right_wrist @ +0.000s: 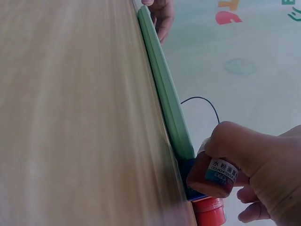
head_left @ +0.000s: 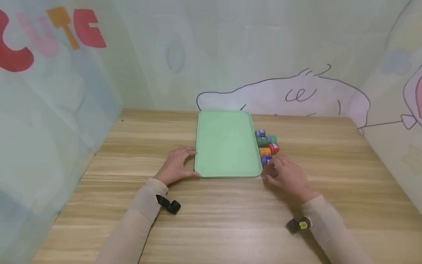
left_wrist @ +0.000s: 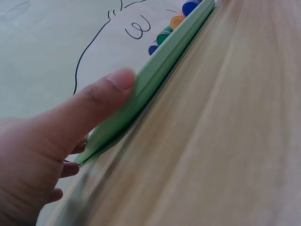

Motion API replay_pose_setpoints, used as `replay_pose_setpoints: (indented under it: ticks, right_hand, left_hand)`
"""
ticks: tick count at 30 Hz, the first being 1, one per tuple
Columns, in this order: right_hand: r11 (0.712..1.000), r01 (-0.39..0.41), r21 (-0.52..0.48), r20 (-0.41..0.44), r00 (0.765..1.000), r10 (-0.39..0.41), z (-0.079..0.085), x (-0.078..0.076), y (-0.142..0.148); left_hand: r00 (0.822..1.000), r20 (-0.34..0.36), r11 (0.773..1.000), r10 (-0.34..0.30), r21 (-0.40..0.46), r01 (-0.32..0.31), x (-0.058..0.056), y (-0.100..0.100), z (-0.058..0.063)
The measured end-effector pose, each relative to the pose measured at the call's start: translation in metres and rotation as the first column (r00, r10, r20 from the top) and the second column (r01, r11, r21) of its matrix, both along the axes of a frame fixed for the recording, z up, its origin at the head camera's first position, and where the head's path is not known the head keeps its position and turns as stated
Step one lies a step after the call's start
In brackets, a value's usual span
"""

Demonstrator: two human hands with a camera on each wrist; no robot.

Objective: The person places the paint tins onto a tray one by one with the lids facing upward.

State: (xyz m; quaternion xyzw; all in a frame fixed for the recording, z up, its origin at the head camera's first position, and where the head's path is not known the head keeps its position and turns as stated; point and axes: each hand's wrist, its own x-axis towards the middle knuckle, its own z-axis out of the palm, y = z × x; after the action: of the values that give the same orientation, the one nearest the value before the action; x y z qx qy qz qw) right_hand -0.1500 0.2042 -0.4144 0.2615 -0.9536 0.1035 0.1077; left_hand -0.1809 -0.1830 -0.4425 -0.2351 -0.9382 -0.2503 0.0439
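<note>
A pale green rectangular tray (head_left: 227, 143) lies flat on the wooden table. My left hand (head_left: 176, 165) is at its near left corner, thumb and fingers spread, touching the edge. In the left wrist view the thumb (left_wrist: 106, 94) lies against the tray's rim. My right hand (head_left: 290, 178) pinches a small brown gouache paint bottle (right_wrist: 214, 176) with a white and teal label, tilted beside the tray's near right corner. Close behind it, along the tray's right side, are a blue paint bottle (head_left: 266, 160), an orange one (head_left: 265, 151) and a red one (head_left: 273, 148).
Farther up that side lie green paint bottles (head_left: 262, 141) and a dark blue one (head_left: 260, 133). The wooden table (head_left: 224, 220) ends at a printed cloth backdrop (head_left: 158, 66) behind and at both sides. Small black cameras (head_left: 169, 204) are strapped to both wrists.
</note>
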Motion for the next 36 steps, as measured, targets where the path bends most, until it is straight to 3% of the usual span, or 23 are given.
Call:
replay_pose_setpoints:
  ticks: [9,17,25,36]
  right_hand:
    - [0.995,-0.058,-0.086,-0.114,0.992,0.048,-0.001,-0.003,-0.002]
    - [0.981,-0.095,-0.171,-0.129,0.989,0.074,0.004,-0.009,-0.009]
    - [0.967,-0.059,-0.25,0.007,0.998,0.063,0.009,-0.011,-0.022]
    - [0.963,-0.008,-0.271,0.13,0.99,0.045,0.005,-0.014,-0.041]
  left_hand:
    - [1.0,-0.004,1.0,0.002,0.0,-0.002,0.001,-0.003,0.002]
    - [1.0,0.001,1.0,0.007,0.005,-0.007,0.0,-0.005,0.001]
    - [1.0,0.004,1.0,0.011,0.006,-0.011,0.0,-0.003,-0.001]
    - [1.0,0.002,1.0,0.006,0.004,-0.006,0.0,-0.001,-0.002]
